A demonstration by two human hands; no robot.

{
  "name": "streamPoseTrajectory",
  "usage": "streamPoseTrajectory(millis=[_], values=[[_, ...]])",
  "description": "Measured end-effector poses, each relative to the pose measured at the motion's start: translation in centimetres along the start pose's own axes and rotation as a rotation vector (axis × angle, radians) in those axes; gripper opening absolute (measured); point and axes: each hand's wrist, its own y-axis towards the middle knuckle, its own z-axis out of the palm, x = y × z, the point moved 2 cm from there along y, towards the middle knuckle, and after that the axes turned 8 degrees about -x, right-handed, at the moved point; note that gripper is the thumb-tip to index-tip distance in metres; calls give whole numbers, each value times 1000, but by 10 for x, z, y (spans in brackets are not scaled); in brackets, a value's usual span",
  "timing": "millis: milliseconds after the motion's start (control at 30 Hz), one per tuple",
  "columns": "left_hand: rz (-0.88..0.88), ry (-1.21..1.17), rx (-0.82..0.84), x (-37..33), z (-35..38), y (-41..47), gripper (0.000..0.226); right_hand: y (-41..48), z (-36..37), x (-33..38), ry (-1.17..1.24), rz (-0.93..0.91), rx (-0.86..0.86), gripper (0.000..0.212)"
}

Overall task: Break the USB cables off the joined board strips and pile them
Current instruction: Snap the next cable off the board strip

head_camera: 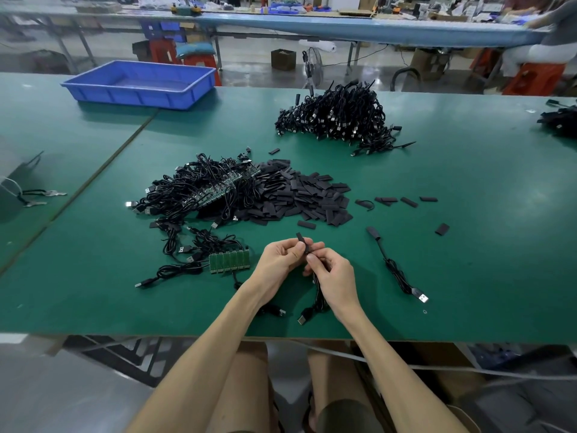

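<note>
My left hand [282,256] and my right hand [332,273] meet over the green table near its front edge. Together they pinch a small black sleeve [302,240] at the end of a black USB cable [313,303], whose plug hangs toward the table edge. Left of my hands lies a green joined board strip [229,260] with several cables still attached. Further back is a heap of strips with cables [203,190] beside a pile of black sleeves [306,196]. A large pile of separated cables [338,115] sits at the back.
One sleeved cable [396,270] lies alone to the right of my hands. A blue tray [140,84] stands at the back left. Loose sleeves [406,200] are scattered right of the sleeve pile. Another cable heap [560,118] shows at the right edge. Keys [40,195] lie far left.
</note>
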Motion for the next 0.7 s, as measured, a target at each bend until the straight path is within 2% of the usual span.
streamPoseTrajectory(millis=[300,467,700], values=[[13,7,14,-4,2,-5,32,0,-1,1,-28,-9,3,14],[5,-110,-121,-8,-1,-6,30,-2,0,3,-40,-41,23,14],[64,29,-204,-2,-1,-2,21,-2,-1,2,-70,-50,25,15]])
